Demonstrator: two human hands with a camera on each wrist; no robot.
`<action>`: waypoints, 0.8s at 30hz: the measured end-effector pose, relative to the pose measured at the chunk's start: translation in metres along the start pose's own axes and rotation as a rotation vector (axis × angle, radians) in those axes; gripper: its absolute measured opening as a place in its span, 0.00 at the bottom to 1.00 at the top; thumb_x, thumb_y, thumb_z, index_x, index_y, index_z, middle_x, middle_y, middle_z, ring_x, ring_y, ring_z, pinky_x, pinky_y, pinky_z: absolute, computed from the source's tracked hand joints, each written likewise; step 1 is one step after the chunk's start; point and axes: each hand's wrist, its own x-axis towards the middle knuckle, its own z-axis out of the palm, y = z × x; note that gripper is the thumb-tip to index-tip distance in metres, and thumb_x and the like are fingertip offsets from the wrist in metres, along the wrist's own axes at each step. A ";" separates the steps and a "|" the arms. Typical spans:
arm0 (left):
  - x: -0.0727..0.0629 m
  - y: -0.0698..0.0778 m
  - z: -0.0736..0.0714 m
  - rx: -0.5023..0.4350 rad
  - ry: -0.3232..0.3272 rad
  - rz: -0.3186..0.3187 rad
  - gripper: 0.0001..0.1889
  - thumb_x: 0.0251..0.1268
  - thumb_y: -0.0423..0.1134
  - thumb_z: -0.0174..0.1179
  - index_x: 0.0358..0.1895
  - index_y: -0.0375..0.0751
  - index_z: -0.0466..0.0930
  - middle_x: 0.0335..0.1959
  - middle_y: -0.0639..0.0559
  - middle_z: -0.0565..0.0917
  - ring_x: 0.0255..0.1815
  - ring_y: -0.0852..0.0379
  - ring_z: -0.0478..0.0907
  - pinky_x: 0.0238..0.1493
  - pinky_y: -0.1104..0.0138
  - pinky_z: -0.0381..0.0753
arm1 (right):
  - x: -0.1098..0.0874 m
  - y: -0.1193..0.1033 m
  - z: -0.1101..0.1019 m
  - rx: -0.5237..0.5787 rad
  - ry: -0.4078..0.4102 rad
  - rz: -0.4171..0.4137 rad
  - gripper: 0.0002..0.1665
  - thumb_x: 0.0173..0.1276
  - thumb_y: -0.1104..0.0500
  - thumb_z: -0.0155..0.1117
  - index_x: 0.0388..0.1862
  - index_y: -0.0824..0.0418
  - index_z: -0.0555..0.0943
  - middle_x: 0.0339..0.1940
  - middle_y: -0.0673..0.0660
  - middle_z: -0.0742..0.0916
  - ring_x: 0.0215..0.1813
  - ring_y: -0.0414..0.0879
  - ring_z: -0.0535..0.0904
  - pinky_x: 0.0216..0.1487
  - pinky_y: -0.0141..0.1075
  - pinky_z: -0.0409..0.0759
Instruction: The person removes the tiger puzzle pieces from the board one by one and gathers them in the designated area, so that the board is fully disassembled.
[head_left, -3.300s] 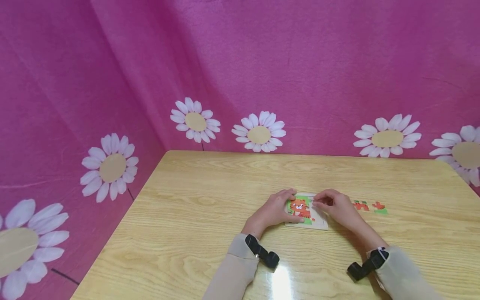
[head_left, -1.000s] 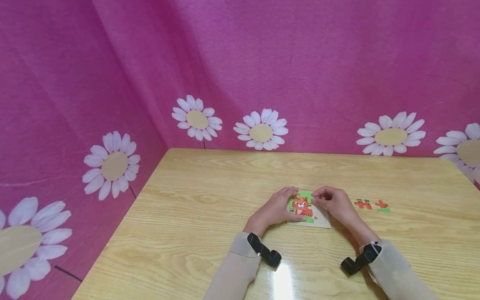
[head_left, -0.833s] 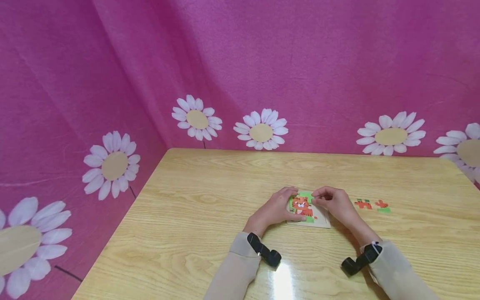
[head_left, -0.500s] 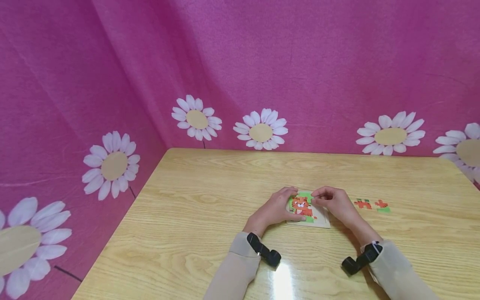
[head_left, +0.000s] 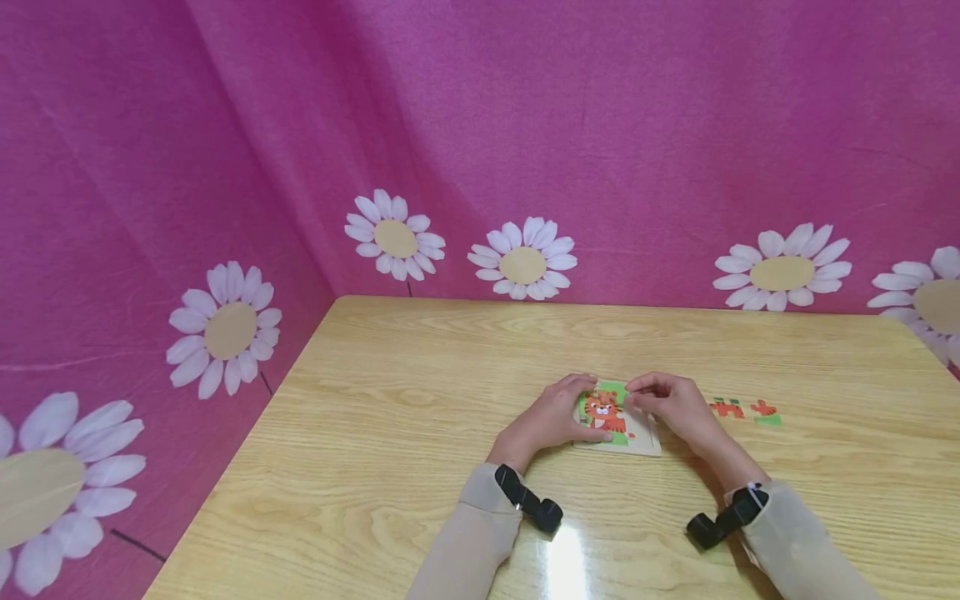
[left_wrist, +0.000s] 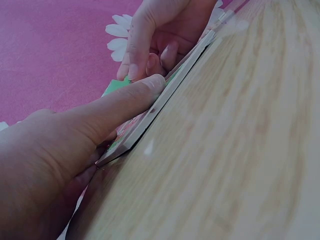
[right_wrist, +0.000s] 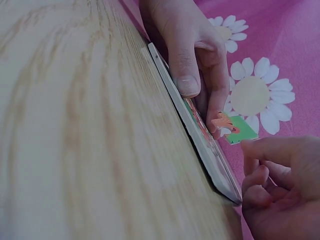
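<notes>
Clock positions are read from the middle of the puzzle board [head_left: 645, 447], with 12 o'clock pointing away from the person. The board lies flat on the tabletop [head_left: 375, 400]. An orange tiger picture [head_left: 604, 413] on green fills its side toward 9 o'clock, while pale wood shows toward 4 o'clock.

The left hand [head_left: 551, 417] is at 9 o'clock. Its grip spans the board, the thumb resting over the edge toward 6 o'clock and the fingers at the edge toward 11 o'clock.

The right hand [head_left: 678, 408] is at 2 to 3 o'clock. Its grip pinches a green and orange puzzle piece [right_wrist: 242, 130] between thumb and fingertip. The right wrist view shows this piece tilted and raised above the board; whether a left fingertip touches it is unclear.

Two loose pieces lie on the tabletop at 3 o'clock, beyond the right hand: a mostly orange piece [head_left: 727, 409] nearer the hand, and just past it an orange-and-green piece [head_left: 766, 412].

Both arms come in from the 6 o'clock side, in beige sleeves [head_left: 476, 533] with black wrist cameras [head_left: 726, 518]. A magenta curtain [head_left: 600, 125] printed with white daisies [head_left: 523, 265] hangs at 12 o'clock and continues round toward 9 o'clock.
</notes>
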 end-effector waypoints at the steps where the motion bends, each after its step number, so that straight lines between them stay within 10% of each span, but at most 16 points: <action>1: 0.000 0.000 0.000 0.005 0.000 0.000 0.42 0.52 0.59 0.71 0.70 0.47 0.68 0.74 0.56 0.66 0.75 0.55 0.63 0.76 0.64 0.64 | 0.000 0.000 0.000 0.010 -0.003 0.003 0.16 0.67 0.59 0.65 0.49 0.68 0.82 0.39 0.50 0.86 0.38 0.32 0.75 0.38 0.25 0.78; 24: 0.001 -0.001 0.001 0.010 0.005 0.007 0.41 0.52 0.59 0.71 0.68 0.46 0.70 0.74 0.56 0.67 0.75 0.56 0.63 0.76 0.64 0.65 | -0.011 -0.005 -0.005 0.058 -0.022 0.056 0.18 0.68 0.60 0.62 0.52 0.70 0.80 0.37 0.49 0.84 0.36 0.33 0.74 0.36 0.26 0.78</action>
